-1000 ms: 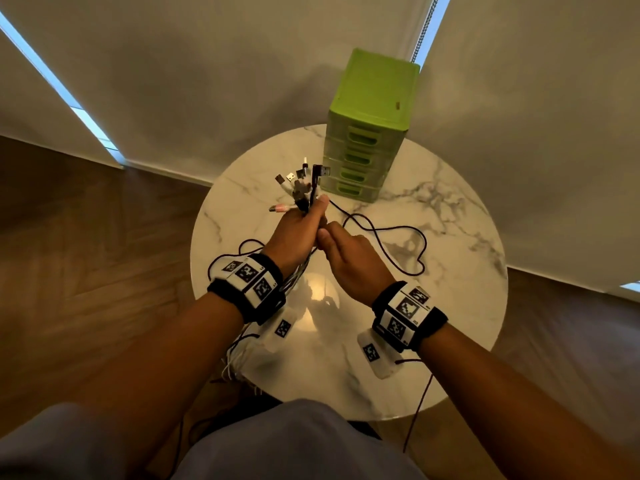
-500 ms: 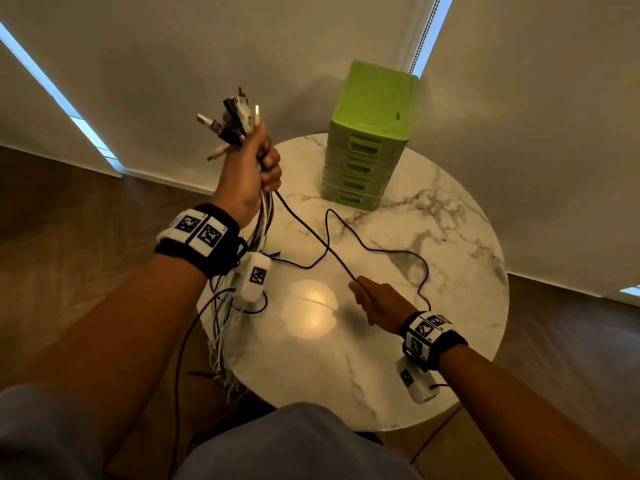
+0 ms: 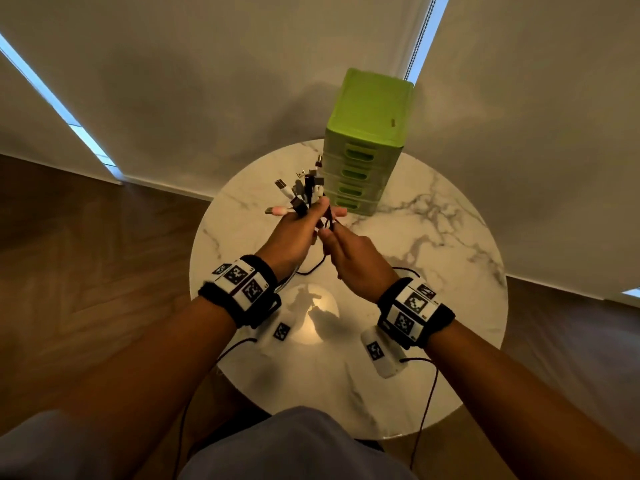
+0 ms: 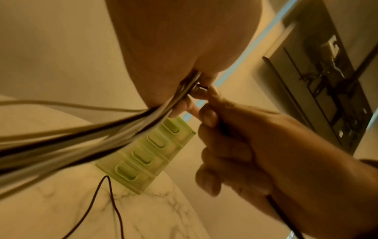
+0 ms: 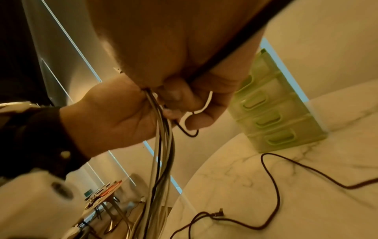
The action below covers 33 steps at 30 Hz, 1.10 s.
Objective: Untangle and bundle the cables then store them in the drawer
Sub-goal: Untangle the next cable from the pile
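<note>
My left hand point(image 3: 304, 221) grips a bundle of white and black cables point(image 3: 300, 190) just below their plugs, which fan out above the fist. The bundle's long strands point(image 5: 161, 153) hang down past the table edge. My right hand point(image 3: 329, 233) meets the left and pinches a thin dark cable point(image 3: 328, 216) between thumb and fingers. That dark cable point(image 5: 272, 177) trails over the marble table point(image 3: 433, 271) and ends in a plug point(image 5: 220, 213). The green drawer unit point(image 3: 367, 143) stands just behind the hands, all its drawers closed point(image 4: 153, 145).
The round table's edge point(image 3: 207, 258) lies close to my left wrist, with wooden floor point(image 3: 86, 254) below. White blinds point(image 3: 207, 81) hang behind the drawer unit. Thin sensor leads point(image 3: 427, 403) hang from both wristbands.
Half a second ago my left hand was raised high to the left and my right hand had pulled low to the right along the dark cable. Both hands have come back together before the drawers.
</note>
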Motion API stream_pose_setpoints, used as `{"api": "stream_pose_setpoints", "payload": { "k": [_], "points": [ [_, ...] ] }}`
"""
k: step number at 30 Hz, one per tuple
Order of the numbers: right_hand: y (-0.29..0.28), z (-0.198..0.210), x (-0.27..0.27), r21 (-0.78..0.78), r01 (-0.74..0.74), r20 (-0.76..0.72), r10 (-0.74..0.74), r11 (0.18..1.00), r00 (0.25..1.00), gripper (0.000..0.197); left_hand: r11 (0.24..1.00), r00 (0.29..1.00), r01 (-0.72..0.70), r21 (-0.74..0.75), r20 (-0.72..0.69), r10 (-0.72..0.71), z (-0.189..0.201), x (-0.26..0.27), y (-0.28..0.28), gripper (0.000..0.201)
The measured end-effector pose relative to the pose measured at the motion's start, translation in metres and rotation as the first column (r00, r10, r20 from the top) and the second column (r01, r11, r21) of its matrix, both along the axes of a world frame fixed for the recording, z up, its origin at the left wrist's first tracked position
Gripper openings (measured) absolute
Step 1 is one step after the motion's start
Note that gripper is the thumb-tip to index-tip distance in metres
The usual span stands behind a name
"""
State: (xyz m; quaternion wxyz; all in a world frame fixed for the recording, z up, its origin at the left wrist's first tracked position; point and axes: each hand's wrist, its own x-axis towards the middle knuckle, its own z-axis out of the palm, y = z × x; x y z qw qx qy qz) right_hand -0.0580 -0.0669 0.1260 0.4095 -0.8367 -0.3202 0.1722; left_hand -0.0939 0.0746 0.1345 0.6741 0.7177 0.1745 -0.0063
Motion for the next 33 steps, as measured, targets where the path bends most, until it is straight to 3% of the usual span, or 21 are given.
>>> {"api": "stream_pose_setpoints", "payload": {
  "k": [3,6,10,13,15,17,20,22,24,28,33],
  "points": [
    [0.001,-0.006,-0.012,-0.042,-0.033,-0.053,0.031,0.999,0.998,0.034,0.987,0.985,-0.150,-0.063,0.079,0.155,0.003,0.010,0.010,0.049],
    [-0.011,-0.021,-0.029,-0.101,-0.137,-0.114,0.125,0.985,0.986,0.039,0.881,0.915,-0.328,-0.340,0.117,0.386,0.016,0.024,0.030,0.038],
    [-0.038,-0.047,-0.033,-0.114,-0.216,-0.226,0.186,0.970,0.956,0.037,0.806,0.858,-0.382,-0.451,0.150,0.491,0.032,0.030,0.068,0.032],
    [-0.060,-0.068,-0.024,-0.274,-0.242,-0.259,0.171,0.931,0.951,0.039,0.782,0.828,-0.351,-0.515,0.219,0.516,0.038,0.029,0.095,0.033],
    [-0.066,-0.076,-0.012,-0.384,-0.206,-0.239,0.119,0.900,0.964,0.042,0.796,0.837,-0.341,-0.499,0.225,0.499,0.042,0.027,0.099,0.032],
    [-0.061,-0.074,0.004,-0.433,-0.127,-0.168,0.058,0.892,0.984,0.041,0.858,0.882,-0.313,-0.406,0.209,0.421,0.040,0.019,0.088,0.030],
    [-0.044,-0.057,0.027,-0.412,0.029,-0.028,-0.044,0.911,0.999,0.043,0.984,0.977,-0.168,-0.052,0.124,0.173,0.031,-0.001,0.058,0.033],
    [-0.030,-0.038,0.037,-0.344,0.102,0.024,-0.100,0.933,0.995,0.043,0.979,1.000,-0.017,0.204,-0.012,0.020,0.026,-0.014,0.040,0.047],
    [-0.016,-0.016,0.039,-0.230,0.126,0.051,-0.118,0.965,0.992,0.045,0.950,0.995,0.076,0.304,-0.087,-0.052,0.020,-0.020,0.023,0.057],
    [0.006,0.014,0.027,0.027,0.071,0.023,-0.072,0.997,0.997,0.040,0.976,0.989,0.080,0.203,-0.136,-0.053,0.009,-0.021,0.002,0.066],
    [0.013,0.019,0.007,0.048,-0.094,0.005,0.094,0.994,0.996,0.037,0.994,0.998,-0.061,-0.087,-0.020,0.059,0.012,-0.010,0.010,0.050]
  ]
}}
